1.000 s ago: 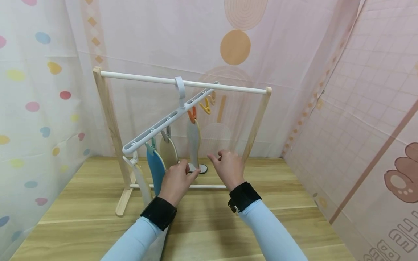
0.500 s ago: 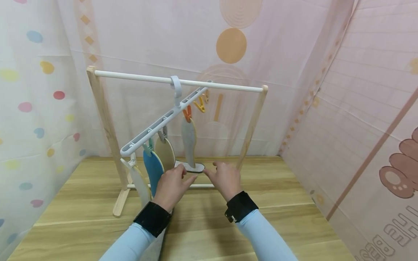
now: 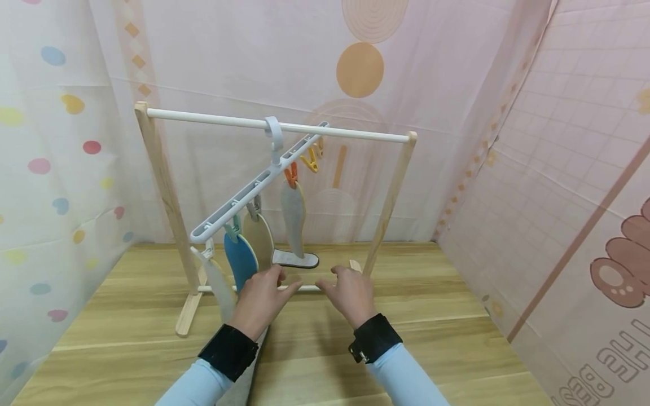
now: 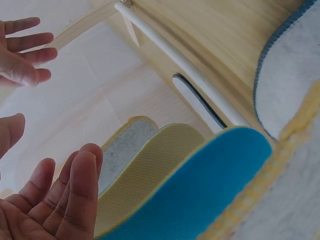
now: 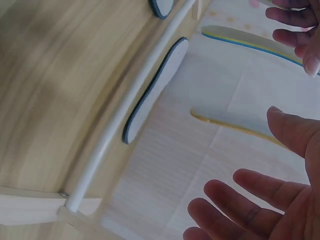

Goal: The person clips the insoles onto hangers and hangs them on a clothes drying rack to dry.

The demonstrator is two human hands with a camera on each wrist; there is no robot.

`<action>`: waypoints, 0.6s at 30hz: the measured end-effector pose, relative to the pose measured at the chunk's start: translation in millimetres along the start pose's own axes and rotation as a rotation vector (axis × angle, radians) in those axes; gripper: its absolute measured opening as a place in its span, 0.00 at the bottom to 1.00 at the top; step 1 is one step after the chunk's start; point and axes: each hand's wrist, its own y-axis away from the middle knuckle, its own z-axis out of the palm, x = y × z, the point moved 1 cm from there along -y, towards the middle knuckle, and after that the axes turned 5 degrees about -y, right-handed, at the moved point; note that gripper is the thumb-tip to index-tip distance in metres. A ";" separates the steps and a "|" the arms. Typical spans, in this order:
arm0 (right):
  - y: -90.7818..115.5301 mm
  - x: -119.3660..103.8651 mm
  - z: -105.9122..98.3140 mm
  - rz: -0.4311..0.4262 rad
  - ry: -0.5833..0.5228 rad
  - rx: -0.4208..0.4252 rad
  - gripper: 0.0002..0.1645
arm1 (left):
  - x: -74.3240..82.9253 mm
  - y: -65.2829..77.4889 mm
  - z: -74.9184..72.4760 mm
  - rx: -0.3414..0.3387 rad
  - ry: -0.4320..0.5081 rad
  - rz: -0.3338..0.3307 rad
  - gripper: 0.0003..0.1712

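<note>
My left hand (image 3: pixel 261 296) hangs in the air with fingers loosely bent and nothing in them, just in front of the blue insole (image 3: pixel 240 256). Facing it, thumb toward thumb, my right hand (image 3: pixel 350 293) is empty too, its fingers spread in the right wrist view. Behind the hands a grey insole (image 3: pixel 293 217) dangles from an orange clip (image 3: pixel 291 175). A tan insole (image 3: pixel 258 237) hangs from a grey clip (image 3: pixel 254 210), the blue one from a green clip (image 3: pixel 233 228). Nearest me, a pale yellow-edged insole (image 3: pixel 215 279) hangs from a white clip (image 3: pixel 209 251).
The grey clip hanger (image 3: pixel 238 200) hooks over the white top rod (image 3: pixel 203 118) of a wooden rack (image 3: pixel 165 192). Two yellow clips, one of them (image 3: pixel 310 162) nearer, hold nothing. A dark-edged white insole (image 3: pixel 297 259) lies behind; another (image 3: pixel 249 372) lies under my left forearm.
Both hands have drawn back toward me, the left one away from the grey insole's lower end. The view has shifted slightly, and the hanging insoles stay clipped.
</note>
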 end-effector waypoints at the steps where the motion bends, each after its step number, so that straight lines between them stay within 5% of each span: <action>1: 1.6 0.6 0.8 0.001 0.004 -0.001 0.30 | -0.7 0.9 0.1 -0.008 0.002 -0.006 0.21; 18: 24.7 6.9 18.5 0.090 -0.055 -0.065 0.29 | -29.6 20.8 4.7 -0.056 0.039 -0.022 0.16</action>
